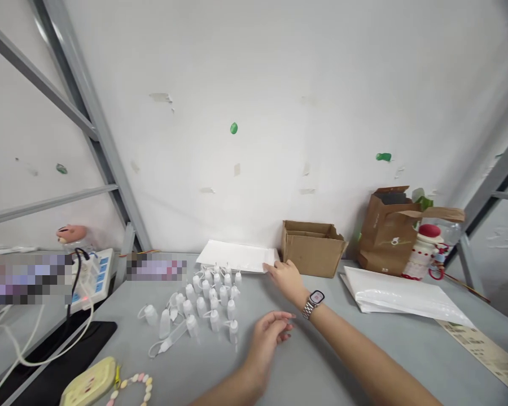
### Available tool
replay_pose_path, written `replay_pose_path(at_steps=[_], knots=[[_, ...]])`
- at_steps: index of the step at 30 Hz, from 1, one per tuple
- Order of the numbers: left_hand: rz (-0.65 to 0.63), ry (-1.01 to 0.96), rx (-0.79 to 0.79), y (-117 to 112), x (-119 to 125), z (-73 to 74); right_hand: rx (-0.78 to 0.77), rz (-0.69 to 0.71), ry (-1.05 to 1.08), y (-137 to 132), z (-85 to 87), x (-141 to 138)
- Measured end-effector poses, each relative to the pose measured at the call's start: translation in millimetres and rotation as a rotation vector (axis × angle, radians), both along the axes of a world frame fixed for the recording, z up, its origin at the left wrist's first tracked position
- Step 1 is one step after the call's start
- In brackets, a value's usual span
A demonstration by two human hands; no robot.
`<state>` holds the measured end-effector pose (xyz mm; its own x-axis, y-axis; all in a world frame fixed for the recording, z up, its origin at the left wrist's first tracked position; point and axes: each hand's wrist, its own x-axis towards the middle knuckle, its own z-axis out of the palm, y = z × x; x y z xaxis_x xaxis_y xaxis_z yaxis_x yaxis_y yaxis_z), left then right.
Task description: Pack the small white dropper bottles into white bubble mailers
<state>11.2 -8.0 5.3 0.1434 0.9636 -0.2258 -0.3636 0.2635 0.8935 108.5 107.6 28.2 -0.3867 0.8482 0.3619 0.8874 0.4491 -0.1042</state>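
My right hand (287, 282), with a watch (316, 298) on its wrist, reaches to the right end of a flat white mailer envelope (232, 255) near the wall. Its fingers are spread at the envelope's edge, and no grip on it shows. Closer to me, my left hand (270, 338) hovers over the grey table, fingers loosely curved and apart, with nothing visible in them. Left of it stand several small white dropper bottles (201, 306) with looped cap straps. One such bottle (169, 341) lies on its side at the front of the group.
Behind my right hand is an open cardboard box (309, 251). To the right are a brown paper bag (381, 237), a white bottle with a red cap (421, 254) and white plastic mailers (406, 296). A power strip (99, 279), cables and a yellow case (88, 383) are at left.
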Motion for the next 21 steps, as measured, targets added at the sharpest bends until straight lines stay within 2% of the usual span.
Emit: replay_pose_path(at_steps=[3, 6, 8, 11, 14, 17, 21], knots=[[-0.002, -0.024, -0.006, 0.8, -0.1, -1.9, 0.008, -0.068, 0.119, 3.8, 4.9, -2.7], [-0.009, -0.029, -0.004, 0.4, 0.7, -0.8, 0.018, -0.128, 0.306, -5.3, 19.0, 1.2], [-0.016, -0.030, -0.002, -0.4, 1.8, 0.2, 0.014, -0.130, 0.625, -19.0, 33.4, 9.4], [-0.019, -0.043, -0.010, -2.0, 3.2, -0.9, 0.001, -0.064, 1.185, -44.8, 57.7, 32.2], [-0.046, -0.098, -0.024, -3.3, 1.9, -4.7, -0.008, -0.012, 1.469, -64.7, 74.4, 64.2], [-0.092, -0.176, -0.041, -2.4, -1.8, -5.1, -0.097, -0.038, 1.596, -73.0, 74.8, 97.2], [-0.096, -0.176, -0.030, 4.2, -4.8, 2.9, -0.349, -0.163, 1.518, -75.9, 54.6, 130.0]])
